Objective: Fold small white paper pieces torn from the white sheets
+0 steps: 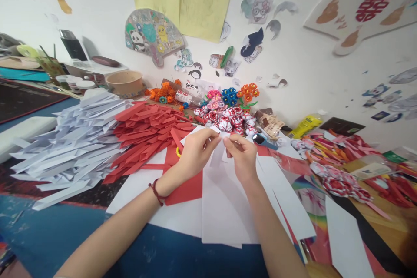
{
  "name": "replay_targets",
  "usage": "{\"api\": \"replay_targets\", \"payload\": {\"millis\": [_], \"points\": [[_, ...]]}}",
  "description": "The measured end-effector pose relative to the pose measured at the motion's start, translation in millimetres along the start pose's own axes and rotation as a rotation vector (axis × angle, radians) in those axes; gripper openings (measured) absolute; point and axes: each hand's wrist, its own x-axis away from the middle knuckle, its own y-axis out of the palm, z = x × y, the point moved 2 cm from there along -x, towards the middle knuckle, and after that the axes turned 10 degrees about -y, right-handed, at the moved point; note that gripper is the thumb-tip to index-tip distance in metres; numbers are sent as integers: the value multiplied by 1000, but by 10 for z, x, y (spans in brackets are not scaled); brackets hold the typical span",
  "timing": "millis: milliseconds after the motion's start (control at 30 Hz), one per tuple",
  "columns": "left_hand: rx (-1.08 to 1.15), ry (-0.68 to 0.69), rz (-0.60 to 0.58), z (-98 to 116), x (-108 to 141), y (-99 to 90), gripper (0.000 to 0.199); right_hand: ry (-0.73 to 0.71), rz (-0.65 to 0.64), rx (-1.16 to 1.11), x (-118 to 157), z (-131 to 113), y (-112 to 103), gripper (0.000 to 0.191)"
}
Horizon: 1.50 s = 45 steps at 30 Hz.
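Note:
Both my hands meet over the paper sheets at the middle of the table. My left hand pinches a white paper strip between thumb and fingers. From the other side my right hand grips the same strip near its upper end. The strip's lower part hangs down between the hands; its exact folds are hard to make out. Below lie white paper sheets and a red sheet. A yellow ring-shaped thing shows beside my left hand.
Piles of folded white strips and red strips lie to the left. Red-and-white paper balls sit behind my hands, near a yellow bottle. More red-and-white pieces lie right. A tan bowl stands by the wall.

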Motion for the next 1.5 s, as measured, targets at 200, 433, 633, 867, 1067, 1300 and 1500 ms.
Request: {"api": "replay_targets", "payload": {"millis": [200, 433, 633, 867, 1067, 1300, 1500], "points": [[26, 15, -63, -7, 2, 16, 21, 68, 2, -60, 2, -28, 14, 26], [-23, -48, -105, -2, -9, 42, 18, 126, 20, -84, -7, 33, 23, 23], [-38, -70, -107, -27, -24, 67, 14, 102, 41, -52, -1, 50, 41, 21], [98, -182, -108, -51, -11, 119, 15, 103, 202, -169, 104, 111, 179, 26], [121, -232, -148, -93, -11, 222, 13, 125, 365, -169, 107, 146, 189, 30], [30, -235, -160, -75, 17, 286, 9, 130, 483, -162, 82, 212, 135, 34], [-45, -210, -189, -49, 62, 311, 8, 116, 555, -203, 16, 293, 36, 33]]}}
